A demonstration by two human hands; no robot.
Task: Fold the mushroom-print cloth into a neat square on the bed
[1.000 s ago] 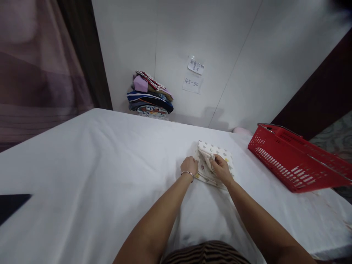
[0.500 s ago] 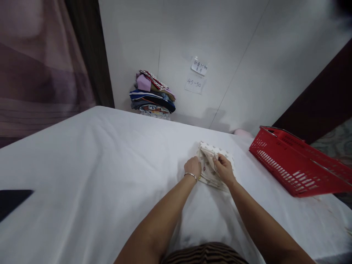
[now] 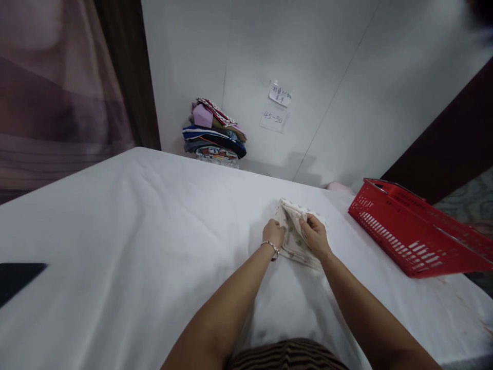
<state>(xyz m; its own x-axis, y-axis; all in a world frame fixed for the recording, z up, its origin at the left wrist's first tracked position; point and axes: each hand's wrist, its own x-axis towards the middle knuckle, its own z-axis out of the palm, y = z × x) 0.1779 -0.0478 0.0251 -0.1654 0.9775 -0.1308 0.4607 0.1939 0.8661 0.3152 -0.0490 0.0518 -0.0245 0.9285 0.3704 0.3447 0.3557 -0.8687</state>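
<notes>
The patterned cloth [image 3: 296, 242] lies folded on the white-covered counter [image 3: 173, 231], directly in front of the person and left of the red basket [image 3: 404, 221]. The right hand [image 3: 315, 234] has its grip closed on a raised upper layer, pinched between thumb and fingers. The left hand [image 3: 273, 234] is curled against the cloth's left edge; its fingertips are hidden, so whether that grip pinches the fabric I cannot tell. The likeliest trouble is the layers sliding out of line: the fabric looks soft, and a pull from the right hand with little hold on the left could drag the lower layers along or skew the edges. The raised layer could also slip from a pinch that takes in only a small part of it, and drop back creased. The loose counter cover might ruck up under the cloth if dragged. Compared with the frame a second earlier, the raised layer stands further open, showing more of the inside, and the left hand is turned in more at the edge. The basket and the clothes pile [image 3: 215, 131] seem unmoved, apart from a slight shift of view.
</notes>
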